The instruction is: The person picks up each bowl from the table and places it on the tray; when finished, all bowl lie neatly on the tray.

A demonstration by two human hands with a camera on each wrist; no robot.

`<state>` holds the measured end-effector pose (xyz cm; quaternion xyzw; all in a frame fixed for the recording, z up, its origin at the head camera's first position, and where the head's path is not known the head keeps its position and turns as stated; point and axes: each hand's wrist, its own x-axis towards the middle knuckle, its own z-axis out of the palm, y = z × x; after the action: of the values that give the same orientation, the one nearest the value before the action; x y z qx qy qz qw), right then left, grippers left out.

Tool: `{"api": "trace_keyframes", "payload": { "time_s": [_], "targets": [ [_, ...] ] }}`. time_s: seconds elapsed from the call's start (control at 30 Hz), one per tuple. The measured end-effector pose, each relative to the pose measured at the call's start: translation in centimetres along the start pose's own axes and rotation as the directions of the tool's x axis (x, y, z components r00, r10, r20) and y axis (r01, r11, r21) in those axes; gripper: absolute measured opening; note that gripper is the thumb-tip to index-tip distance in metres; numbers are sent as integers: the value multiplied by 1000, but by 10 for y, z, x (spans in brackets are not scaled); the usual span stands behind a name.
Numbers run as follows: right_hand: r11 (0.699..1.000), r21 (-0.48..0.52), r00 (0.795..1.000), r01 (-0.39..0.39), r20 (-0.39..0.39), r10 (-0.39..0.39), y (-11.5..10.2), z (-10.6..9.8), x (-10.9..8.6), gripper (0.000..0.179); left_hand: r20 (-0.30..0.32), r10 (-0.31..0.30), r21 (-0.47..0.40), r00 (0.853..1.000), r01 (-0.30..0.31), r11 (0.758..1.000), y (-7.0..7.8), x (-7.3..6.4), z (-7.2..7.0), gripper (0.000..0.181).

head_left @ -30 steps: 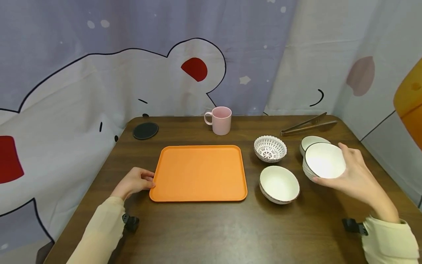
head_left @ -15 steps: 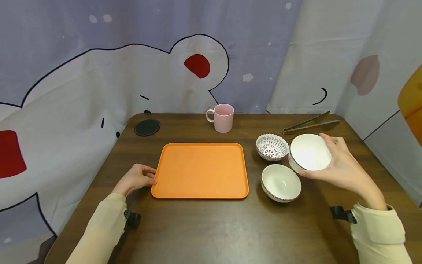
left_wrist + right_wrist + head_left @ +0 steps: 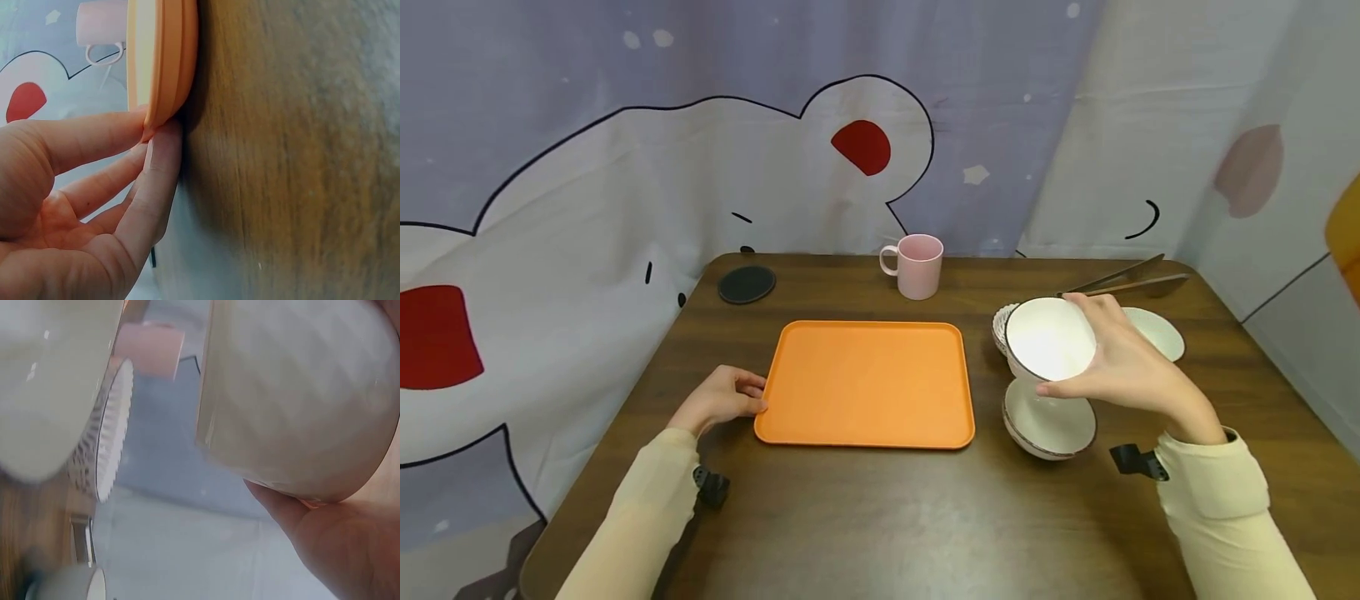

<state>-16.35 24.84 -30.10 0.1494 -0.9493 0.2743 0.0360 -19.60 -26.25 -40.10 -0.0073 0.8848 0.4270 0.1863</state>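
Note:
My right hand (image 3: 1131, 367) grips a white bowl (image 3: 1049, 339) with a dark rim by its side, held up off the table. In the right wrist view the faceted outer wall of this bowl (image 3: 300, 394) fills the right side. Below it stands another white bowl (image 3: 1049, 425), and behind it a patterned scalloped bowl (image 3: 1000, 329) is mostly hidden. A third white bowl (image 3: 1156, 332) sits partly behind my right hand. At the left edge of an orange tray (image 3: 865, 387) my left hand (image 3: 721, 397) pinches the rim, thumb and finger closing on it in the left wrist view.
A pink mug (image 3: 919, 267) stands behind the tray. Metal tongs (image 3: 1138, 279) lie at the back right, and a dark round coaster (image 3: 747, 284) at the back left. A printed curtain (image 3: 700, 183) hangs behind the wooden table (image 3: 865, 517).
My right hand has carried the white bowl leftward, from near the bowl at the right to above the front bowl and the patterned one. My left hand still holds the tray's edge.

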Motion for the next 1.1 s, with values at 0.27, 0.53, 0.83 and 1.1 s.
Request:
{"api": "trace_keyframes", "payload": {
  "time_s": [0.27,0.53,0.83,1.1],
  "targets": [
    [997,18,997,71,35,-71,-10,23,19,121,-5,-3,-26,1000,3,1000,-3,-1,-2,44],
    [991,47,990,127,50,-129,-22,43,35,119,-10,-4,-42,1000,4,999,-5,-2,-3,44],
    [984,73,983,162,74,-167,-40,67,57,123,-14,-6,-56,1000,5,998,-5,-1,-4,43],
    [974,155,981,167,69,-180,-59,88,74,115,-4,-21,-92,1000,20,996,-5,3,-1,43]
  ]
}}
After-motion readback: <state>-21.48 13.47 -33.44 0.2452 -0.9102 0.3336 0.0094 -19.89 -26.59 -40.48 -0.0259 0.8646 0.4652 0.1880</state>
